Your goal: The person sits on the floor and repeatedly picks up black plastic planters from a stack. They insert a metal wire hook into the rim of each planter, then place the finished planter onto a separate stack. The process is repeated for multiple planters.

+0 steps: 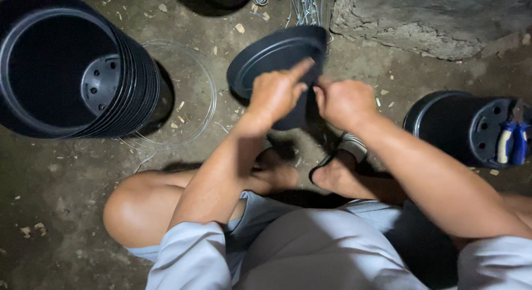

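Note:
A single black plastic pot [274,57] is held tilted in front of me, its base toward the camera. My left hand [274,96] grips its near rim, index finger stretched up across the base. My right hand [344,101] pinches at the pot's right edge, fingers curled; whether a thin wire is between them I cannot tell. Both hands sit close together above my sandalled feet.
A tall stack of nested black pots [72,74] lies at the left, with a coil of thin wire [191,96] beside it. An upturned pot [463,126] at the right carries blue-handled pliers [512,143]. Wire bundle [307,4] and a stone block [432,18] behind.

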